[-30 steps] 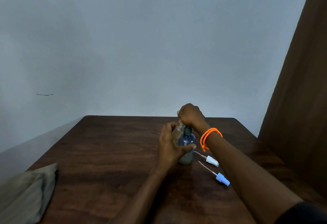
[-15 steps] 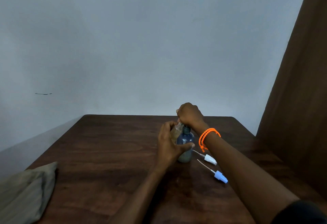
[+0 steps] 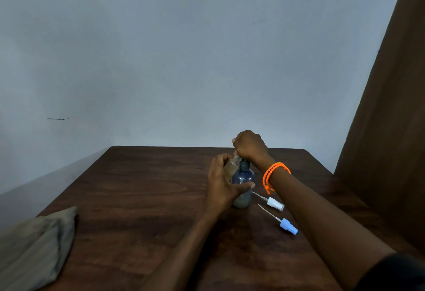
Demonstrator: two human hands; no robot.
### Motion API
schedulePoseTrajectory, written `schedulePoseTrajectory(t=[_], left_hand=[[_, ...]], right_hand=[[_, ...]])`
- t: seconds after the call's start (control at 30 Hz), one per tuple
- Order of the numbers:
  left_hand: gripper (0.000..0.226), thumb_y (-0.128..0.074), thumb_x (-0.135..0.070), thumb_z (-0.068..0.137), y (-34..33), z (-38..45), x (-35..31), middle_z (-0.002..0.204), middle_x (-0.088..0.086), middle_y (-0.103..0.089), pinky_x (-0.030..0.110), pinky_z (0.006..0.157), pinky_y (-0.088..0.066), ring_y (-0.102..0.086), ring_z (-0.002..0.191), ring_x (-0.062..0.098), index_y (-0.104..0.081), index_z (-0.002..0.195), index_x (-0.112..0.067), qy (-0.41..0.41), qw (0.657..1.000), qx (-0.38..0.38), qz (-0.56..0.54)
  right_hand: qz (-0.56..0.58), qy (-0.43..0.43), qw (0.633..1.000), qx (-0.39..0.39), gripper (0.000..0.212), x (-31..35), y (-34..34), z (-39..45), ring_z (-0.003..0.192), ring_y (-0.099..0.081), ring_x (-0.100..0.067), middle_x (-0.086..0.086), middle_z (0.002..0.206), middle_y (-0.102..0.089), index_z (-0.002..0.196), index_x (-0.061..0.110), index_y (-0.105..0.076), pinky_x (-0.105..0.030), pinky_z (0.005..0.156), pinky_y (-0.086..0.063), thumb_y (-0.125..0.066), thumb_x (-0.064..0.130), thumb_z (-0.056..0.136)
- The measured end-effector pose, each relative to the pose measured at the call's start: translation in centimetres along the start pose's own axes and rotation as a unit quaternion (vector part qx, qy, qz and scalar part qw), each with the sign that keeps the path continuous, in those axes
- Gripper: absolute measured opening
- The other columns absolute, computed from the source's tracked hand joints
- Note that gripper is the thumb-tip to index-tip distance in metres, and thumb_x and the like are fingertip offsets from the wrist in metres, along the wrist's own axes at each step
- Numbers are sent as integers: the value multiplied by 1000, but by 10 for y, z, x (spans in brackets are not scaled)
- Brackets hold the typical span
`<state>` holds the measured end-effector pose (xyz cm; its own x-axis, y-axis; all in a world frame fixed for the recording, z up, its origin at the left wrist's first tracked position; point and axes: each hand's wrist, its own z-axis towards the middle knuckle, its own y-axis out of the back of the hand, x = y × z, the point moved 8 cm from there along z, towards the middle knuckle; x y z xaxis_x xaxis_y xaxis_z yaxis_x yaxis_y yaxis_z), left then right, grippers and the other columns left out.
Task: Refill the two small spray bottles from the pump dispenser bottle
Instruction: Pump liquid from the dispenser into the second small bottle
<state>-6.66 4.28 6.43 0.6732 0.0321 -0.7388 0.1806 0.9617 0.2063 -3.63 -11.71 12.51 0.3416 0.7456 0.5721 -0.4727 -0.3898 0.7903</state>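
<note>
Nearest, at about seven o'clock from the bottles, a folded grey-green cloth [image 3: 34, 247] lay at the table's near-left corner. The dark wooden table [image 3: 128, 198] carried everything else. At about four o'clock from the pump dispenser bottle [image 3: 243, 179] lay a blue spray cap [image 3: 288, 226] with its thin dip tube pointing back toward the bottle; a white spray cap [image 3: 274, 204] lay just beyond it, closer to the bottle, its tube likewise angled that way. The dispenser stood upright near the table's middle, bluish and translucent, with a darker layer at its base. The left hand [image 3: 222, 183] curled round a small spray bottle [image 3: 231, 167], holding it tilted against the dispenser's nine-o'clock side, its neck up by the pump head; the thumb reached across the dispenser's front. The right hand [image 3: 249, 145], fisted, sat on top of the pump head at twelve o'clock, fingers closed over it. An orange bead bracelet [image 3: 273, 173] circled that wrist. Beyond stood a pale wall [image 3: 184, 60], with a brown curtain [image 3: 391, 129] at three o'clock.
</note>
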Motion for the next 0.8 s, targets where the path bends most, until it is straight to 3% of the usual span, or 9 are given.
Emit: schedulePoseTrajectory(t=[0.2,0.43,0.8], left_hand=[[74,-101,-31,53,-1,-1,1,108,-6,-57,25,80,-53,-59,100,10,-56,111,-24,4,1000,-2,1],[72,-100,-32,53,0,-1,-1,106,-5,-58,30,79,-54,-61,98,12,-56,108,-24,4,1000,-3,-5],[71,-101,-29,52,-1,-1,2,107,-7,-59,24,78,-53,-60,98,7,-56,107,-28,9,1000,-8,-13]], right_hand=[[-9,2,1000,17,23,6,3,4,81,-67,-27,-6,81,-74,79,11,-65,-37,71,-56,-50,26,88],[-39,5,999,-1,22,5,4,-3,75,-61,-28,-7,80,-69,71,13,-59,-28,54,-39,-50,22,89],[-47,12,999,-4,24,3,2,-5,73,-62,-26,-7,80,-72,68,14,-55,-27,52,-37,-49,22,90]])
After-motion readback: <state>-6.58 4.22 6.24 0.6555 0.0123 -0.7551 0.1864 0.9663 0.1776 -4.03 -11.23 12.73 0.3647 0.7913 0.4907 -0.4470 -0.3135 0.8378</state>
